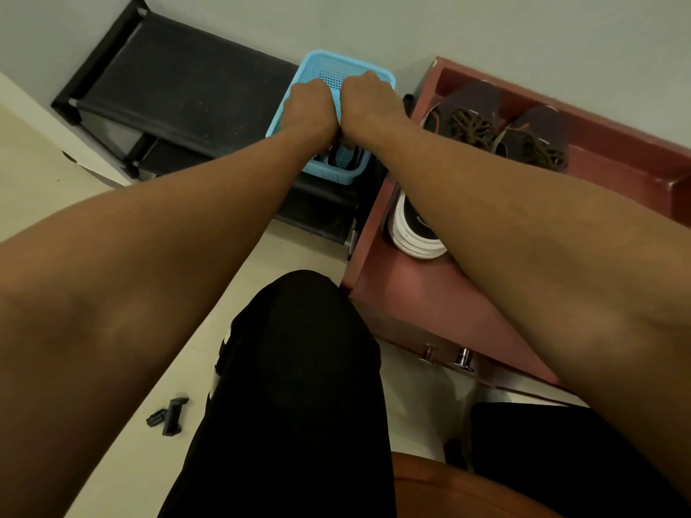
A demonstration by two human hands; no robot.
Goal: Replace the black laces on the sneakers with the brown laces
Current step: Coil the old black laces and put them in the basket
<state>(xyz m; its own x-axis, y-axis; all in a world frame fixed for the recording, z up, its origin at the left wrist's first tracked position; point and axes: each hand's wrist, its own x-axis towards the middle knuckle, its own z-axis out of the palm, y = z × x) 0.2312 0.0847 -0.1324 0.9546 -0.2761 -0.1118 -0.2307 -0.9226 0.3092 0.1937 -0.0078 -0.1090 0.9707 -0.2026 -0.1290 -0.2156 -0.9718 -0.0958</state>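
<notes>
Items as I see them from the feed:
- Rack (168,76), black, upper left.
- Basket (385,78), blue mesh, top centre on the rack; dark strips (331,157) inside.
- Left hand (308,102) and right hand (368,97), side by side over the basket, backs up, fingers tucked under; I cannot tell their grip.
- Sneakers (467,102), brown laces (473,127), upper right in a red cabinet (404,293).
- White-soled shoe (411,233) below, partly behind the right forearm.
- Clip (170,416), lower left on the pale floor (37,181).
- Grey wall (448,24).
</notes>
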